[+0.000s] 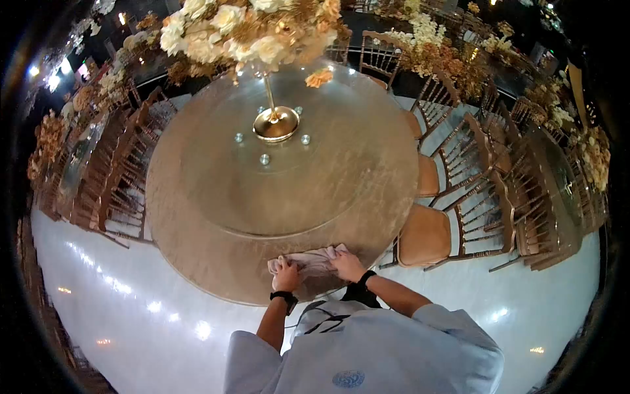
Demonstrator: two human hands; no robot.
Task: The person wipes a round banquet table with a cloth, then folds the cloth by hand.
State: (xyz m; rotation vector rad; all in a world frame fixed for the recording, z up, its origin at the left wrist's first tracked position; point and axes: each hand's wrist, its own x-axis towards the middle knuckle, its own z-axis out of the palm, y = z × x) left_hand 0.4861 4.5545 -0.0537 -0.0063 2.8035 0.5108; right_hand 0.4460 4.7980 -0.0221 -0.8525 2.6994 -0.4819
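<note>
A pinkish cloth (311,261) lies bunched on the near edge of a large round table (197,246). My left hand (286,275) grips its left end, fingers pressed into the fabric. At the other end, my right hand (347,264) is closed on the cloth, thumb side toward the middle. Both hands rest low against the tabletop. Beyond them, a round glass turntable (275,203) covers the table's centre. On it stands a gold flower stand (276,123) with several small glass candle holders (264,159) around its base.
Cream and orange flowers (249,36) top the stand. Wooden chairs with tan seats (424,236) line the table's right side. More chairs (125,171) and another table (82,157) are at the left. Shiny white floor (164,315) shows below.
</note>
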